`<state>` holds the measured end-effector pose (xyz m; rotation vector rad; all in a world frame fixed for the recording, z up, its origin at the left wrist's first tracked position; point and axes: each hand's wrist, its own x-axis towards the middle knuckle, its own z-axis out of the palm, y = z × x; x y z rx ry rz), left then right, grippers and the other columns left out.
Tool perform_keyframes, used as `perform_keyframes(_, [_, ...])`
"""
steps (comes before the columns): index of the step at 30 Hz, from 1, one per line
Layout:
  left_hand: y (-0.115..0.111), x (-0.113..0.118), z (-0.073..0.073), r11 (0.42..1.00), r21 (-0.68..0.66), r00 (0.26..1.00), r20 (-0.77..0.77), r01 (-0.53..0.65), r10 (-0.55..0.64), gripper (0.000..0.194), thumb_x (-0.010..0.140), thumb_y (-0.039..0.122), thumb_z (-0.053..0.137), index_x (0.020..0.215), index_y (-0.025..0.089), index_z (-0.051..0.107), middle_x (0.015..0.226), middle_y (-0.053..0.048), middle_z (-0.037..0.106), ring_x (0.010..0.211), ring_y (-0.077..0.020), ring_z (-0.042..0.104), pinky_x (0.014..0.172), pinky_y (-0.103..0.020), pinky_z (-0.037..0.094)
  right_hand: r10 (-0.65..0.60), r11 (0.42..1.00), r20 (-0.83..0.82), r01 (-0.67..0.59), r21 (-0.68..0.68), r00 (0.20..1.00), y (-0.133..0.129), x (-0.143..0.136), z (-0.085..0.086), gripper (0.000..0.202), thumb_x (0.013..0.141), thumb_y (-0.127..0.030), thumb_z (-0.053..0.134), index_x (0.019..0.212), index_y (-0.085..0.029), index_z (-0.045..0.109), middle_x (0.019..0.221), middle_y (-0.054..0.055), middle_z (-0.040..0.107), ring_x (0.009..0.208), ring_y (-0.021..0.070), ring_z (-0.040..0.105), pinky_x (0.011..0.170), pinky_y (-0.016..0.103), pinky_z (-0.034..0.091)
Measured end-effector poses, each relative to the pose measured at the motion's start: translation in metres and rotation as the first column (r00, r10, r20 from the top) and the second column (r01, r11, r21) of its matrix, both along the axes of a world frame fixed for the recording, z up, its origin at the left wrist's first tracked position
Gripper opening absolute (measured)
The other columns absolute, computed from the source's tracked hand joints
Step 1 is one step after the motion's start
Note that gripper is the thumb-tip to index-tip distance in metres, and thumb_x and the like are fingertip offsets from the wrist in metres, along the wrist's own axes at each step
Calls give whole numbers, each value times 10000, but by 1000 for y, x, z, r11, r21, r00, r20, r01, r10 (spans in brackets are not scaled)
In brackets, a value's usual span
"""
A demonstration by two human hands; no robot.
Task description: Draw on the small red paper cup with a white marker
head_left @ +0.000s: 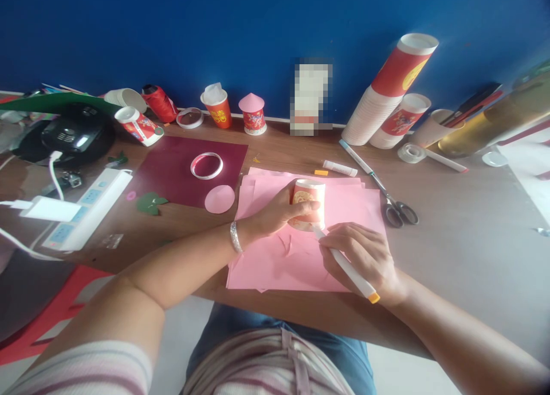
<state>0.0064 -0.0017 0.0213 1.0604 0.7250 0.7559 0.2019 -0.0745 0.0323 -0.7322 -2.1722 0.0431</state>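
My left hand (286, 208) is wrapped round a red and white paper cup (308, 194) with a gold print. It holds the cup over a stack of pink paper (344, 200). In my right hand (361, 257) is a slim white marker pen (350, 272) with an orange end. The pen's tip meets the lower edge of the cup, though the exact contact is too small to make out. Thin pink scraps (286, 246) lie on the paper below. Behind the cup are a small orange cap (321, 172) and a white glue stick (340, 168).
Scissors (399, 212) lie right of the paper. Stacked cups (373, 114) lean at the back right, near tape (411, 153). A cup with a pink cone roof (254, 114) stands at the back. A dark red sheet (172, 171), pink disc (219, 199) and power strip (92, 206) lie left.
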Motion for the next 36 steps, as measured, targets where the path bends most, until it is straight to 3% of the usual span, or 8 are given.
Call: perform_keyframes(36, [-1,1,1,1000,11,1000,-3,-10,10,507,790,399,817,1140,159,539,1040,-64,599,902,-159,583,767,-281,503,-5,1000,-15,5,-21,1000,-2,-2,2,196,863,-8,619,924,-191,579,719,-11,600,640,129,584,685,315,596])
